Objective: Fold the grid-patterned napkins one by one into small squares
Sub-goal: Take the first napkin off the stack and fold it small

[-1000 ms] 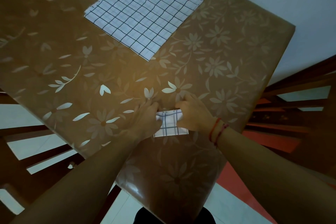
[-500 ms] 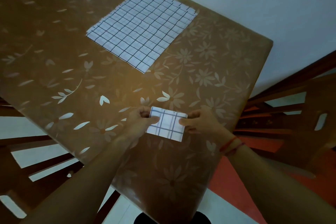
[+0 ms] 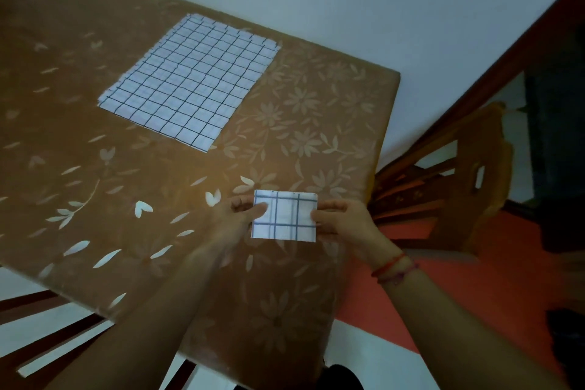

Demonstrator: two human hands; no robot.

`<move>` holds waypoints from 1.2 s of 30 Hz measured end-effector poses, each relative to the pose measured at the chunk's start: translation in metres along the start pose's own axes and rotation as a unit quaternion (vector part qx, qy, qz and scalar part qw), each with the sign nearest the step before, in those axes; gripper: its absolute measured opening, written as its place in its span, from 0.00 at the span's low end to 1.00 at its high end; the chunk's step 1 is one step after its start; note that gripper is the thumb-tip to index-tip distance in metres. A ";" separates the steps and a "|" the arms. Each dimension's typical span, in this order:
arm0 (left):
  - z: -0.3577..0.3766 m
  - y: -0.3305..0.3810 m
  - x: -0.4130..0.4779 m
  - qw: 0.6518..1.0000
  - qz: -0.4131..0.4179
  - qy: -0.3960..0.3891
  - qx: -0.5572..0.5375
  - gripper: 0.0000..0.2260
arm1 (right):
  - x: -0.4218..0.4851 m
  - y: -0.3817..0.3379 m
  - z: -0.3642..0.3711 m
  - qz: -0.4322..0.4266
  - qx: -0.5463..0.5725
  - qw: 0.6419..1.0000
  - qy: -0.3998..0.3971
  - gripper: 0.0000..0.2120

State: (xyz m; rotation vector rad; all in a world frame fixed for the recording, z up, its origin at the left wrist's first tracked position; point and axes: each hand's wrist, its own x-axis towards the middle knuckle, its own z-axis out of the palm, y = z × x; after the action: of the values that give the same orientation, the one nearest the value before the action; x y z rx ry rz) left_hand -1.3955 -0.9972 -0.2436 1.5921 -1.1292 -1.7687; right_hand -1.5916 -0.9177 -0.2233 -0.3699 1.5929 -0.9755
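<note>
Folded napkin held at the desk's near edge
Left hand (image 3: 235, 215) and right hand (image 3: 343, 225) pinch opposite sides of the folded napkin (image 3: 284, 215) above the floral desk (image 3: 95, 168); the unfolded grid napkin (image 3: 190, 81) lies flat farther back

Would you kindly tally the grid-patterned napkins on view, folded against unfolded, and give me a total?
Small folded white napkin with blue grid lines, pinched between the left hand and right hand: 1
Large white grid-patterned napkin spread flat on the brown floral table: 1 visible; any beneath it would be hidden
Total: 2
</note>
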 end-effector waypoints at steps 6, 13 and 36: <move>0.017 0.005 0.008 0.995 0.006 -0.060 0.075 0.12 | -0.007 0.007 -0.027 -0.019 0.031 0.996 0.081 0.10; 0.032 0.013 0.015 0.986 0.061 -0.052 0.144 0.10 | 0.001 0.016 -0.035 -0.030 0.017 0.992 0.123 0.11; 0.059 -0.007 0.124 0.965 0.039 -0.045 0.254 0.04 | 0.095 0.044 -0.038 -0.010 -0.105 0.973 0.206 0.03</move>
State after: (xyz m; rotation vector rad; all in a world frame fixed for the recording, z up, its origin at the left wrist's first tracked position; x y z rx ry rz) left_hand -1.4746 -1.0798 -0.3199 1.7222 -1.7721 -1.5914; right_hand -1.6414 -0.9434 -0.3199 -0.3423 2.0823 -0.9422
